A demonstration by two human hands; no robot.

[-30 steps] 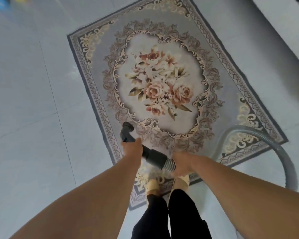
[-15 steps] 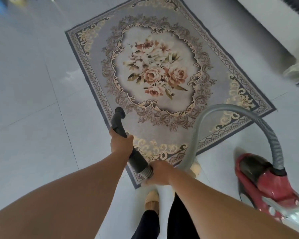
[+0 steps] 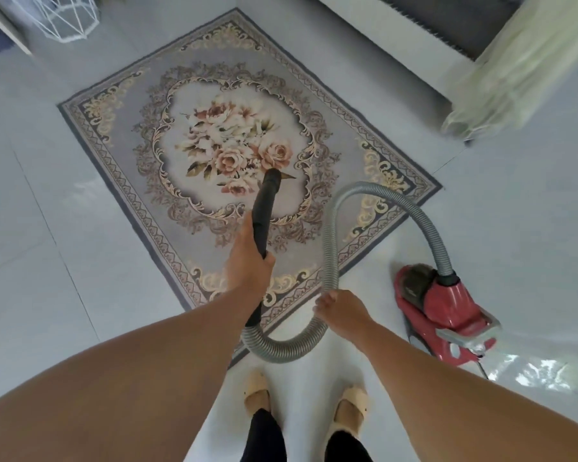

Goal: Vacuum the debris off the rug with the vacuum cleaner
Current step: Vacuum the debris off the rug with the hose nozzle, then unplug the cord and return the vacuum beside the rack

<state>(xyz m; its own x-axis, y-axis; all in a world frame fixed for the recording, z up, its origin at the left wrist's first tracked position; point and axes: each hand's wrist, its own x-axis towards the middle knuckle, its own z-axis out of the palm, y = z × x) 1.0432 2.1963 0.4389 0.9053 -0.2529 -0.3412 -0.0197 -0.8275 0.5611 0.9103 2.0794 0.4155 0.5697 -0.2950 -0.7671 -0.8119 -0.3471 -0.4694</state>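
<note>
A grey floral rug (image 3: 121,135) lies on the pale tiled floor. My left hand (image 3: 247,265) grips the black vacuum wand (image 3: 264,208), whose nozzle tip points at the rose pattern in the rug's middle. My right hand (image 3: 341,308) holds the grey ribbed hose (image 3: 329,248) lower down, near the rug's front corner. The hose loops below my hands and arcs right to the red vacuum cleaner (image 3: 441,311) standing on the floor at my right. No debris shows clearly on the rug.
My two feet in beige slippers (image 3: 257,391) stand on the tiles just off the rug's near corner. A white wire basket (image 3: 67,18) is at the far left. A sofa base (image 3: 397,38) and a pale fringed throw (image 3: 501,81) are at the far right.
The view pulled back and my feet left the rug. My left hand swung the wand right, to the rug's centre. My right hand slid from the wand's cuff down onto the hose.
</note>
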